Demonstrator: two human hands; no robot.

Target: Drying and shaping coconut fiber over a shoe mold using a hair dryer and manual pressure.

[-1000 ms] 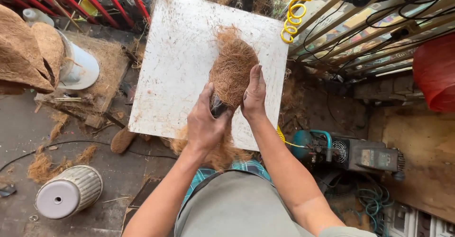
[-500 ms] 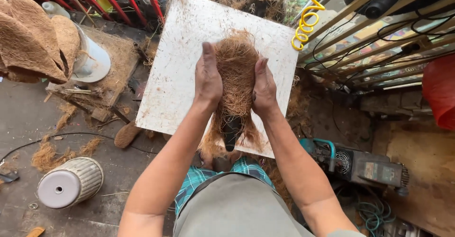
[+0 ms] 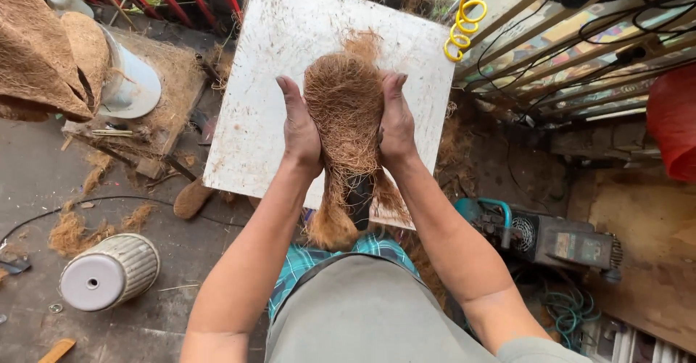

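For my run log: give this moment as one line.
left hand: pressing coir bundle | right hand: pressing opposite side | dark form: beneath fibre | white board: below

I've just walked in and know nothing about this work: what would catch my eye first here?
First, the shaggy brown fibre bundle pressed between the left hand and right hand, above a scuffed white board. Below it, a dark object pokes out of the trailing fibres. On the floor at lower left lies a ribbed pale pot, and a coiled yellow hose hangs at top right.
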